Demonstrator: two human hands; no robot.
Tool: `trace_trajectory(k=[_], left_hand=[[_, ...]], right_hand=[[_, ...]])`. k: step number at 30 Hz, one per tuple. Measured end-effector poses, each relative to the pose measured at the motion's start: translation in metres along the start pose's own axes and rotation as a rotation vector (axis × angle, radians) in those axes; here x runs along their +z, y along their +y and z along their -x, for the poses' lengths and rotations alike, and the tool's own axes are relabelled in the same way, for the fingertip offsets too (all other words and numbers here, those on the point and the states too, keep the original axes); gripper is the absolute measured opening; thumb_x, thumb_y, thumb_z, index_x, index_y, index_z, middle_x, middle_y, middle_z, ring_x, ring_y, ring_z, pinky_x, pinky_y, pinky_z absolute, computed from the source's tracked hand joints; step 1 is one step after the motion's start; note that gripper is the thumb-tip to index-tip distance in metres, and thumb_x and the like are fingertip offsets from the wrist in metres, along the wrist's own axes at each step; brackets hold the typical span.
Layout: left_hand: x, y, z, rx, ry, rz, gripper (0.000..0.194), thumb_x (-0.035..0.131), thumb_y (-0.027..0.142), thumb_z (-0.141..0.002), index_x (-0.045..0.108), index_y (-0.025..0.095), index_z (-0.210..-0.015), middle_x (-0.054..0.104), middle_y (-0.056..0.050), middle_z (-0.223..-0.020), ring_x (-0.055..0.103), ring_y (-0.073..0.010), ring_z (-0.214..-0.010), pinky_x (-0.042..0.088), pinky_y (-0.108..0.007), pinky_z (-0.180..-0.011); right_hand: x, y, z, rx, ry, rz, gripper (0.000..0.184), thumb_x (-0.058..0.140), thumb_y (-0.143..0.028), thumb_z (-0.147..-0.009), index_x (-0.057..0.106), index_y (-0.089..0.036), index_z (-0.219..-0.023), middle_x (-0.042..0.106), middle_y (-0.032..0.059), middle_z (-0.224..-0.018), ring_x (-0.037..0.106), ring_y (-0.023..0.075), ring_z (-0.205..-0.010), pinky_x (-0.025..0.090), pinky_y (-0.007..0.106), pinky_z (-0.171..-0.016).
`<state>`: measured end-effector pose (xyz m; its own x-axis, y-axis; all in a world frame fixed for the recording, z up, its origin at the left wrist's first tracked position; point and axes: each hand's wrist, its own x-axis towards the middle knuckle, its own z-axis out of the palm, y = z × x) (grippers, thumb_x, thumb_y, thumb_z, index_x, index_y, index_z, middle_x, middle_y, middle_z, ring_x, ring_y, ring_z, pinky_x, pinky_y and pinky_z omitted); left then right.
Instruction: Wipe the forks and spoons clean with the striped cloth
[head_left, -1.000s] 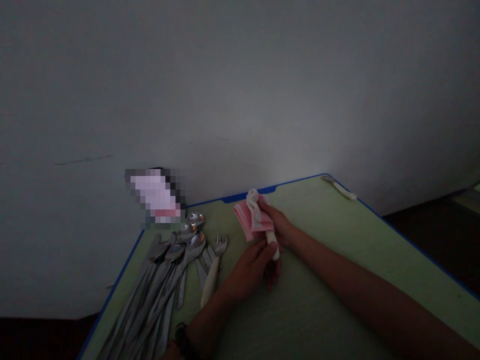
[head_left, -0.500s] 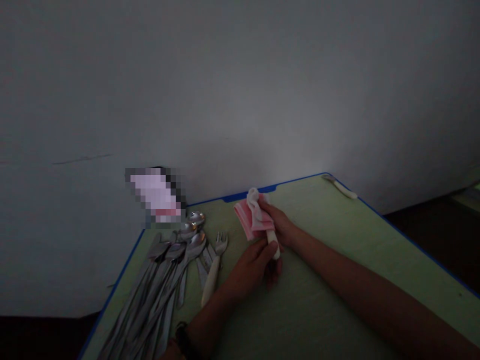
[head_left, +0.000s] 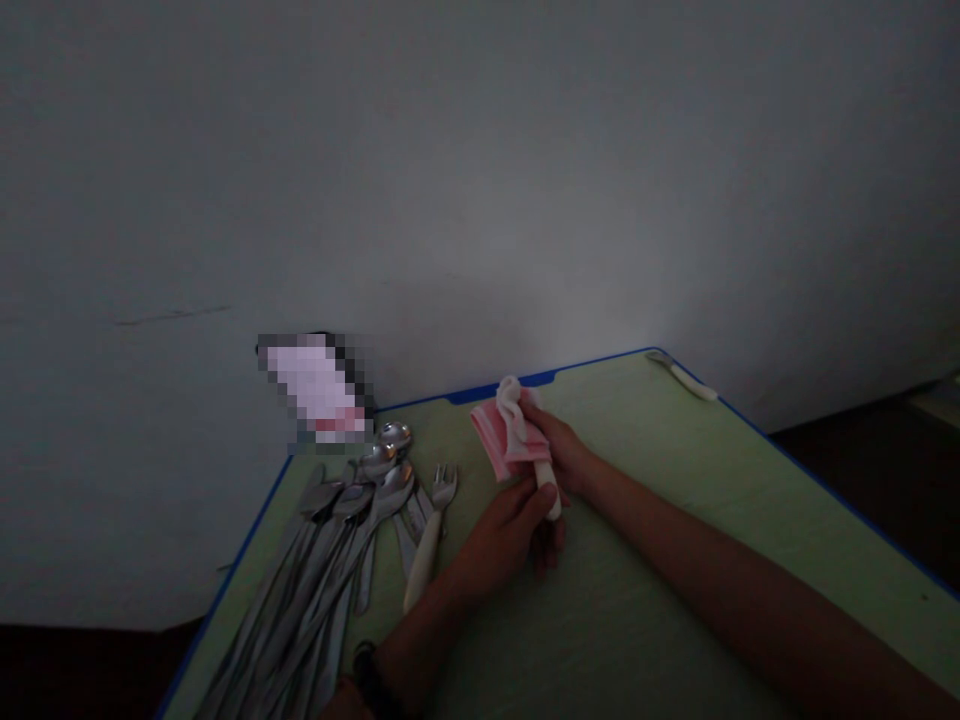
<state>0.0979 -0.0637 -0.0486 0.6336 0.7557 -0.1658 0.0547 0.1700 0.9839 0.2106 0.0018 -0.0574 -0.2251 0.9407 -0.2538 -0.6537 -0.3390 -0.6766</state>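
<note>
"Pink-and-white cloth [head_left: 517,430] is held over the far half of the table [head_left: 645,480]. By whom?"

"One person. The right hand [head_left: 555,442] is clasped on the cloth; the left hand [head_left: 510,530] is closed around a pale handle [head_left: 550,490] jutting from its near end."

"Why both?"

"Probably one steadies the handle while the other presses the cloth around the far part, which is hidden."

"What lies nearby?"

"Cutlery [head_left: 322,550] heaped on the left, perhaps for easy reach, its near ends cut off. Just right of it, a pale-handled fork [head_left: 424,560], partly behind the left forearm. Another pale-handled piece [head_left: 686,380] sits apart at the far right, its head too dim to name. Far left, a screen-like object [head_left: 319,385] is blurred into blocks."
</note>
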Motion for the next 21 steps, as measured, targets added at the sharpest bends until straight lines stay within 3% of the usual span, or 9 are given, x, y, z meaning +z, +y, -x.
trace_trajectory(k=[7,15,21], left_hand=[[-0.0025,-0.0051,0.001,0.009,-0.01,0.07,0.039,0.031,0.047,-0.089,0.044,0.018,-0.067,0.049,0.002,-0.047,0.048,-0.0101,-0.039,0.039,-0.02,-0.04],[0.0028,-0.0006,0.0002,-0.008,0.055,-0.049,0.033,0.039,0.046,-0.087,0.045,0.018,-0.071,0.05,0.004,-0.046,0.046,-0.0086,-0.035,0.037,-0.018,-0.036],[-0.0003,-0.0005,-0.0013,-0.013,0.132,0.054,0.032,0.036,0.048,-0.086,0.041,0.02,-0.071,0.045,0.006,-0.05,0.049,-0.0104,-0.037,0.038,-0.019,-0.032]], right_hand=[[-0.0055,0.0038,-0.0093,-0.039,-0.007,-0.015,0.023,0.058,-0.04,-0.077,0.059,-0.016,-0.077,0.061,-0.0019,-0.06,0.054,0.0108,-0.056,0.043,0.023,-0.061],[-0.0085,0.0031,-0.0047,0.033,-0.061,0.071,0.018,0.057,-0.03,-0.073,0.056,-0.015,-0.063,0.055,-0.0017,-0.049,0.046,0.0103,-0.045,0.038,0.023,-0.046],[-0.0057,0.0036,-0.004,-0.137,-0.035,0.083,0.022,0.069,-0.032,-0.06,0.059,-0.016,-0.072,0.057,-0.0043,-0.056,0.046,0.0082,-0.048,0.037,0.02,-0.048]])
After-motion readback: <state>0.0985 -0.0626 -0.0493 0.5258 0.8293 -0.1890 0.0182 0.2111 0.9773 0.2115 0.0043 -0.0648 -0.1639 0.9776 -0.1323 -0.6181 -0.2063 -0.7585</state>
